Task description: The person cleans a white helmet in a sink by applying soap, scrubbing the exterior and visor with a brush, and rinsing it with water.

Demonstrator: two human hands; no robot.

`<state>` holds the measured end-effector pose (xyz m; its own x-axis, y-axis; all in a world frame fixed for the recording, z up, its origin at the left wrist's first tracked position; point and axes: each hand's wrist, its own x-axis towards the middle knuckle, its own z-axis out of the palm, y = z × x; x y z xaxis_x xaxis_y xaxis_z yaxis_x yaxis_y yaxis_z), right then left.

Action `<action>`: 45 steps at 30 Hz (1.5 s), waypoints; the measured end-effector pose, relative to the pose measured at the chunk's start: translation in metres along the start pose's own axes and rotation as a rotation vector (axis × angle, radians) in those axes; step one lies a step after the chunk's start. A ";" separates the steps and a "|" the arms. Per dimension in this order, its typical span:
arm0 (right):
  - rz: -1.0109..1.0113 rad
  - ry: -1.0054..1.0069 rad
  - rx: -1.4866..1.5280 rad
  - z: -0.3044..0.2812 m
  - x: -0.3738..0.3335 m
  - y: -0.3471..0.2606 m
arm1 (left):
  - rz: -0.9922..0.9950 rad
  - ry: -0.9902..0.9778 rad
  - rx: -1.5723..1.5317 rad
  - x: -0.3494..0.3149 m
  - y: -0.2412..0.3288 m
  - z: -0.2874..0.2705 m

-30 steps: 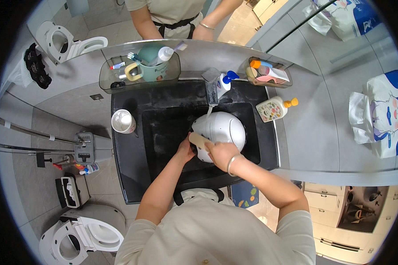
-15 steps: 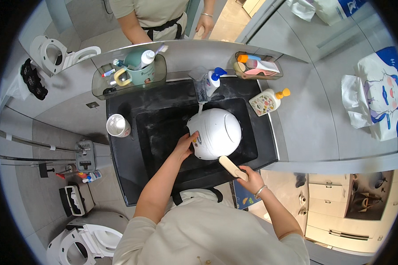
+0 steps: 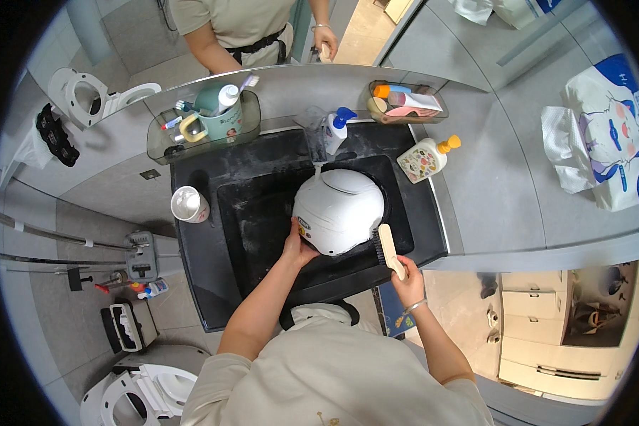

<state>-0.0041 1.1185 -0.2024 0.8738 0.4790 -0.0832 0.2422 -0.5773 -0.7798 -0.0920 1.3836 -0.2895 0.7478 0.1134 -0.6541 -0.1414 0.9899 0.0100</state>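
Rounded white appliance (image 3: 339, 211) in the black sink (image 3: 255, 213); pale scrub brush (image 3: 388, 250) just beside it, bristles toward it.

Left hand (image 3: 296, 250) fingers hidden under white helmet (image 3: 338, 211); brush (image 3: 388, 250) bristles too small.

A single fisheye view from the person's head looks almost straight down, fairly close, at the black sink (image 3: 263, 234) set in the bench. Forearms enter from the lower edge. Beyond the fingers, a mirror repeats the scene; edges bend toward the rim.
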 end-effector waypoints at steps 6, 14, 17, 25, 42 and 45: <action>-0.010 -0.043 0.027 0.008 0.012 -0.013 | -0.016 -0.059 -0.176 -0.022 0.000 0.004; -0.260 -0.103 0.003 0.022 0.068 -0.074 | 0.063 0.058 -0.106 -0.030 -0.001 -0.008; -0.206 -0.250 -0.031 0.026 0.116 -0.087 | 0.072 0.034 -0.109 -0.027 -0.003 -0.018; -0.190 -0.635 -0.251 0.055 0.202 -0.131 | 0.058 -0.011 -0.033 -0.053 -0.017 -0.018; -0.545 -0.230 -0.454 0.044 0.072 -0.129 | 0.145 0.154 -0.097 -0.034 -0.003 0.006; -0.431 -0.002 -0.341 0.035 0.102 -0.092 | 0.170 0.177 -0.114 -0.030 0.002 0.010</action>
<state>0.0478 1.2440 -0.1607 0.6647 0.7205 0.1976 0.7011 -0.5102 -0.4981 -0.1081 1.3833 -0.2627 0.5837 0.2502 -0.7724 -0.3349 0.9408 0.0517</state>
